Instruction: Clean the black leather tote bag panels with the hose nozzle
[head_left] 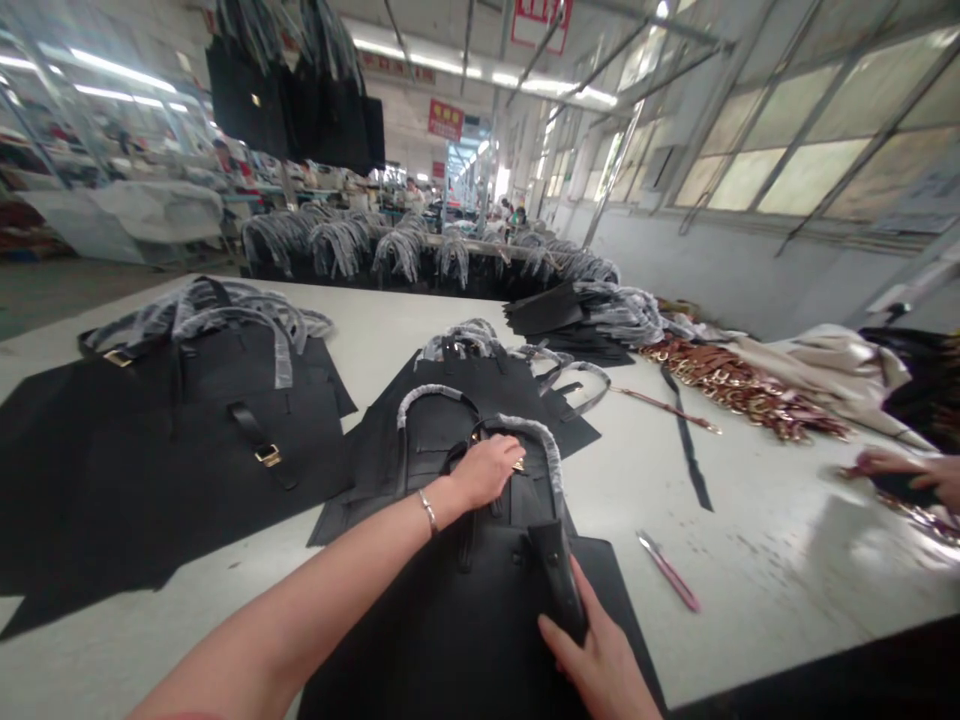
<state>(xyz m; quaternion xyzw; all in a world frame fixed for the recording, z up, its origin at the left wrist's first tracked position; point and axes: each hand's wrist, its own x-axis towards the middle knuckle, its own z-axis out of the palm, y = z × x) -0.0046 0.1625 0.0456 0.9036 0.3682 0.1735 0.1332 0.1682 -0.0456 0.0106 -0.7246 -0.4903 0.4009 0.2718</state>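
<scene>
A flat black leather bag panel (480,620) with wrapped handles (540,440) lies in front of me on the white table (750,560). My left hand (487,470) is closed over a gold buckle and strap near the top of this panel, a bracelet on its wrist. My right hand (596,655) grips a short black strap (559,585) standing up from the panel, with thumb and fingers pinched round its lower end.
More black panels lie stacked at the left (172,440) and behind (480,390). Pink-handled snips (669,572) and a loose black strip (686,450) lie to the right. Brown straps with gold buckles (742,390) are heaped further right. Another person's hand (911,475) works at the right edge.
</scene>
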